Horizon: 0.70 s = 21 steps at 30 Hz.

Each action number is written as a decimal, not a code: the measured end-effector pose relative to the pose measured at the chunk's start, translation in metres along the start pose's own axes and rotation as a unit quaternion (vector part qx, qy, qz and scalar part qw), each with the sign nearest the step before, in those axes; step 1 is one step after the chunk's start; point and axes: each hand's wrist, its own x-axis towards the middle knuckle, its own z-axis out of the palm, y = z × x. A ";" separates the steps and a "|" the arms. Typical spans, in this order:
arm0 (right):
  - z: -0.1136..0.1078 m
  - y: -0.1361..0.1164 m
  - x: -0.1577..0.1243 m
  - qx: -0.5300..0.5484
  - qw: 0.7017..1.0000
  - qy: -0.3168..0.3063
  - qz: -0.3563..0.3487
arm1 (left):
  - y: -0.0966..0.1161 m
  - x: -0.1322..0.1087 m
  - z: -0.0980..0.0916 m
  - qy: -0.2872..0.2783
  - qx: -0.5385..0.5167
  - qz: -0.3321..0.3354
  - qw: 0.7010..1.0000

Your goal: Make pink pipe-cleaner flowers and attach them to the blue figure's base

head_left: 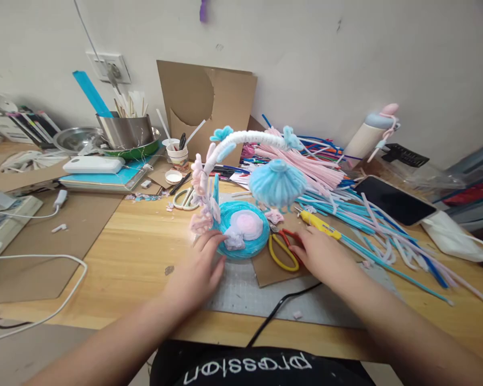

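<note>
A lamp-shaped pipe-cleaner craft stands in front of me, with a blue coiled base (261, 244), a white arched stem (257, 138) and a blue fluffy shade (278, 182) hanging from it. My left hand (197, 262) is closed at the left edge of the base, fingertips beside a lavender fuzzy piece (235, 240). Pink and white fuzzy flowers (201, 221) run up the stem's foot. To the right, my right hand (319, 252) has thumb and fingers at the red handle of the scissors (283, 257); the grip is partly hidden. Just beyond it lies a yellow pen-like tool (320, 225) with a metal tip.
Loose pipe cleaners (305, 155) heap across the back right, near a phone (396, 199) and a bottle (368, 136). A grey cutting mat (241, 292) and cardboard lie under the work. A black cord (279, 310) crosses the front edge. White-handled scissors (185, 199) lie left of the lamp.
</note>
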 end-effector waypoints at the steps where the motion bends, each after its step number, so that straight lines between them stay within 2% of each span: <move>1: 0.001 0.000 0.001 0.005 1.000 -0.001 -0.001 | 0.003 0.003 0.001 -0.003 0.001 -0.001 1.000; 8: 0.004 -0.006 -0.001 0.034 0.999 -0.024 -0.024 | 0.009 0.022 0.009 -0.043 0.051 -0.018 0.998; 15: -0.003 -0.017 -0.004 0.054 0.998 -0.039 -0.016 | 0.007 0.004 0.005 -0.034 0.038 0.001 0.999; 18: -0.017 -0.007 -0.009 0.061 0.996 -0.062 -0.009 | 0.004 -0.004 -0.001 -0.055 0.038 -0.001 0.998; 21: -0.032 0.015 -0.020 0.106 0.989 -0.103 -0.016 | -0.001 -0.011 -0.005 -0.061 0.008 -0.008 0.998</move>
